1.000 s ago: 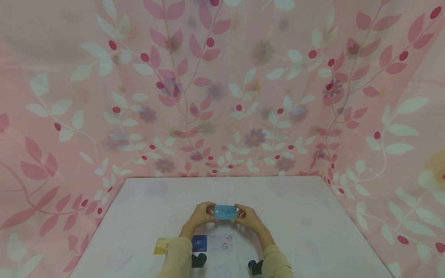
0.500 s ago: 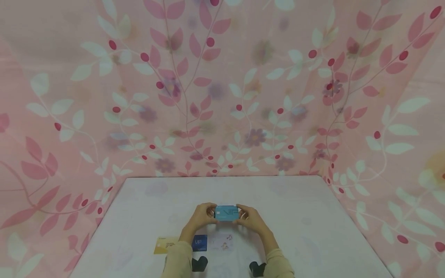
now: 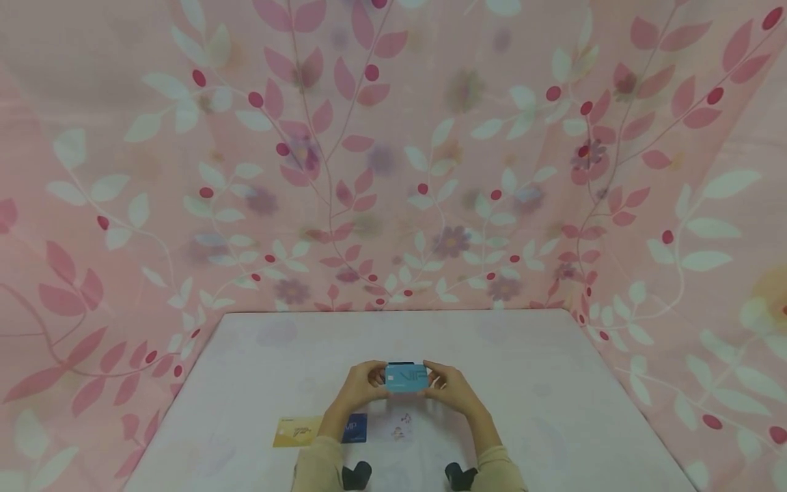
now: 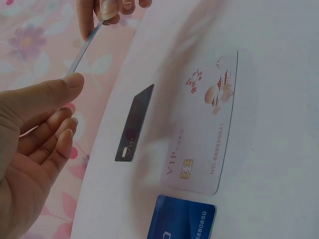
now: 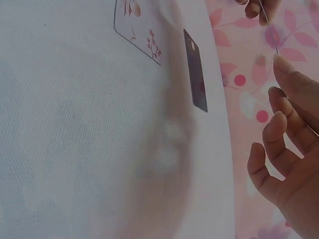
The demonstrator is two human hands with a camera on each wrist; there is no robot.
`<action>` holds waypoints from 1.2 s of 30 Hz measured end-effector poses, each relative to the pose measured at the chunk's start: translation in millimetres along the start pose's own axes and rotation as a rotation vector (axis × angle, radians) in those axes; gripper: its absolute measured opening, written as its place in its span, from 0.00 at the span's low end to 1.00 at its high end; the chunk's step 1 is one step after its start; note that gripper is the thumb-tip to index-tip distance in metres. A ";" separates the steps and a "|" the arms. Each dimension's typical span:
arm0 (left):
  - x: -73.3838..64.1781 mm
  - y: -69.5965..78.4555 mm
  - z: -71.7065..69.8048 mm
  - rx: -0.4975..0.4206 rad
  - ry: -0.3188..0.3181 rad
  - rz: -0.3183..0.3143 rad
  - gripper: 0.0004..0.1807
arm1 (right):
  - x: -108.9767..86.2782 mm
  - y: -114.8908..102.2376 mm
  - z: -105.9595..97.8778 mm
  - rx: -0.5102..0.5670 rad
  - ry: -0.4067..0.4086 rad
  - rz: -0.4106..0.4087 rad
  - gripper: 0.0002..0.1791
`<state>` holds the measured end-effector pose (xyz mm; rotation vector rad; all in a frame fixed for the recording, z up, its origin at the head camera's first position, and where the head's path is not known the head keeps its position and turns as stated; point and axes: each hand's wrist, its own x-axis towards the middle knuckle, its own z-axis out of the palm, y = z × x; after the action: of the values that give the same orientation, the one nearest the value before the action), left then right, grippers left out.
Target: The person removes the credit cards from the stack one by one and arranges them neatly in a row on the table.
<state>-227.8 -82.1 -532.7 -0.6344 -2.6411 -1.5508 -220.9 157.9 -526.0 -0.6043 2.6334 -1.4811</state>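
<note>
A light-blue VIP card is held up over the table between both hands. My left hand pinches one short end of it, thumb toward me. At the opposite end my right hand pinches with thumb and fingertips, its other fingers loosely bent. Both wrist views show the card nearly edge-on, a thin strip in the left one. Beyond it on the table lies a black VIP card, mostly hidden behind the light-blue card in the head view. Nearer me lies a pale floral VIP card.
Left of the floral card lie a dark-blue VIP card, partly behind my left wrist, and a gold card. The white table ends at the back against a pink floral cloth. Dark wrist mounts hang below both sleeves.
Both hands, still holding the light-blue card, have drifted slightly to the right. A dark edge of the black card now shows above it, and more of the gold card is uncovered.
</note>
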 end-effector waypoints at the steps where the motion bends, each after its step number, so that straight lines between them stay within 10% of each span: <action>1: -0.6 0.6 0.4 -0.001 0.001 0.002 0.31 | -0.9 -0.5 -0.5 -0.001 0.001 0.002 0.35; 36: -29.0 11.7 22.7 -0.025 0.057 0.017 0.31 | -32.6 -8.9 1.7 0.074 0.118 0.077 0.37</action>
<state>-192.7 -67.7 -540.6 -0.6027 -2.5730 -1.5749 -187.7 164.3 -523.9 -0.4178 2.6397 -1.6301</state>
